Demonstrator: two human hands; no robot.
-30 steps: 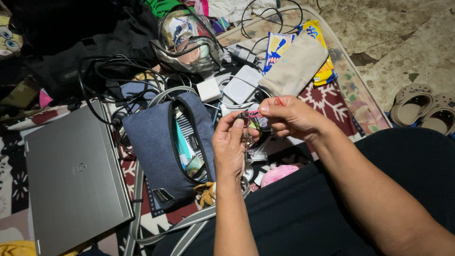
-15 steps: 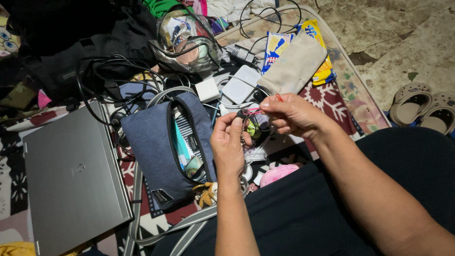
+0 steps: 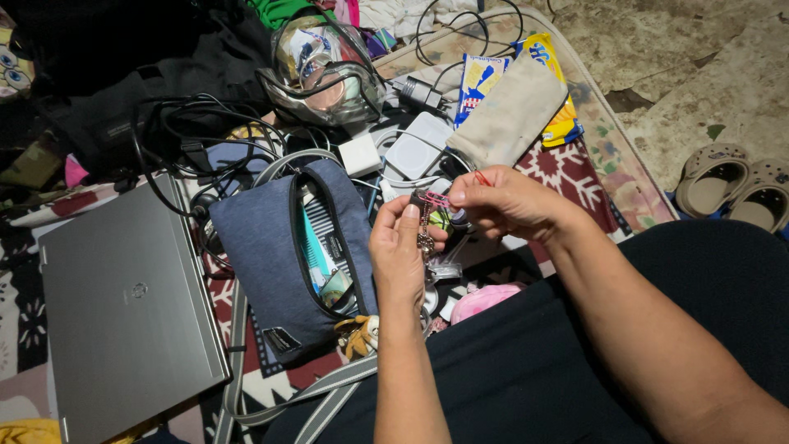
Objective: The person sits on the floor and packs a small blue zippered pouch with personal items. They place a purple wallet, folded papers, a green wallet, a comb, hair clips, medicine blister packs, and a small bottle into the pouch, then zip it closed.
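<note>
My left hand pinches a small keychain with a dangling metal charm, just right of an open blue zip pouch. My right hand grips the pink and red clip end of the same keychain between thumb and finger. Both hands meet above a clutter of small items on a patterned mat. The pouch shows cards and packets inside, and a grey strap trails from it.
A closed silver laptop lies at the left. Tangled black cables, white chargers, a clear goggle mask, a beige cloth case and snack packets lie behind. A pink object sits by my lap. Sandals rest at the right.
My hands shifted only slightly. The keychain's clip end is held a little lower and the charm hangs straighter under my left thumb.
</note>
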